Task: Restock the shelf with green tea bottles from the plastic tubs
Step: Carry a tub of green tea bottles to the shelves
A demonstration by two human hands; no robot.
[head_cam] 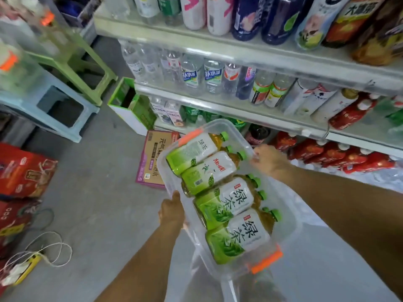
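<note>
- Clear plastic tub (290,234), rectangular with orange clip handles at its two short ends, is carried tilted in front of the person, above the grey floor (104,171).
- Left hand (172,211) is closed on the tub's near long rim, fingers curled under the edge; right hand (269,160) is clamped over the far long rim. Both grips hold the tub, not a bottle.
- Green tea bottles (226,203) lie on their sides inside the tub, at least four on top and more caps showing beneath, green caps pointing toward the shelf.
- Each bottle is smooth, rounded plastic with a glossy white and green label and amber liquid showing at the neck.
- Judged from that load, the tub is probably heavy, and its thin walls may flex; a two-handed hold on the rims suits it. Full bottles should feel firm and slightly slippery, best taken around the body.
- Shelf (218,105) stands just beyond the tub: pale tiers with clear front rails, crowded with water bottles, white bottles and red-labelled bottles.
- Cardboard boxes (152,158) sit on the floor under the shelf; plastic stools (65,118) stand to the left.
</note>
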